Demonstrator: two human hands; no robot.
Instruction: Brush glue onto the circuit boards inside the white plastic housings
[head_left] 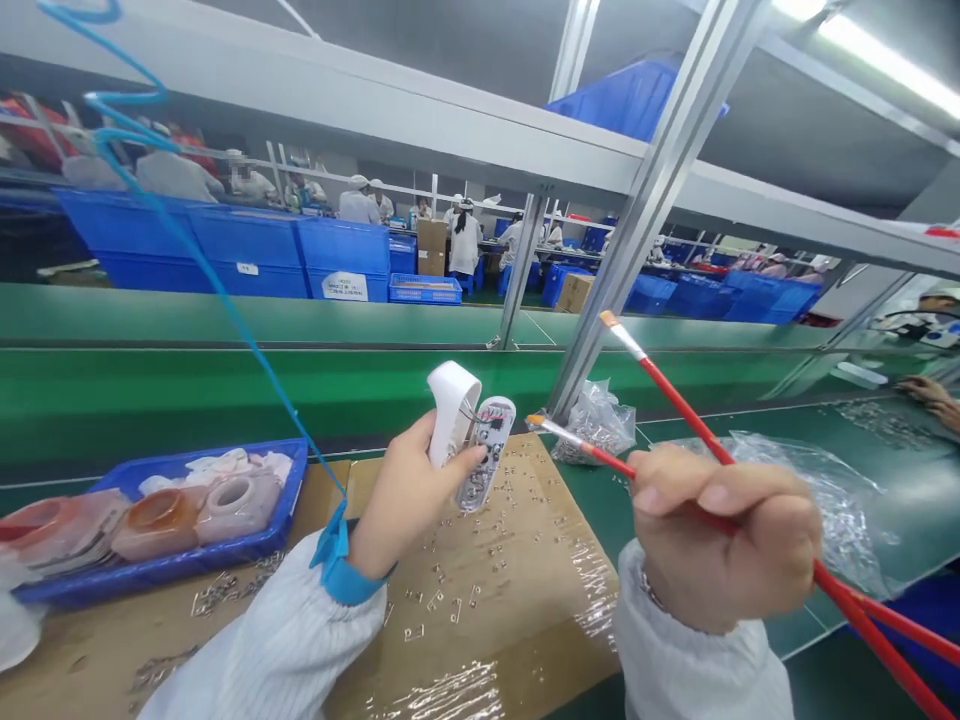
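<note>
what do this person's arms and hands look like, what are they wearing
The left hand and right hand are bare, no gloves. The left sleeve and right sleeve are long, white and finely striped. A blue wrist strap sits at the left cuff, and a thin blue coiled cable runs from it to the upper left.

green bench, cardboard on top

a green work bench [885,470] runs left to right, with a green conveyor belt [225,395] along its far edge. a sheet of brown cardboard [525,610] lies flat on the near part, its edges stuck down with clear tape. small metal clips [450,600] are scattered over the cardboard. a blue tray [150,578] sits on its left end. on the bare green surface to the right lie a small crumpled plastic bag [596,420] and, near it, a larger clear bag [847,510].
</note>
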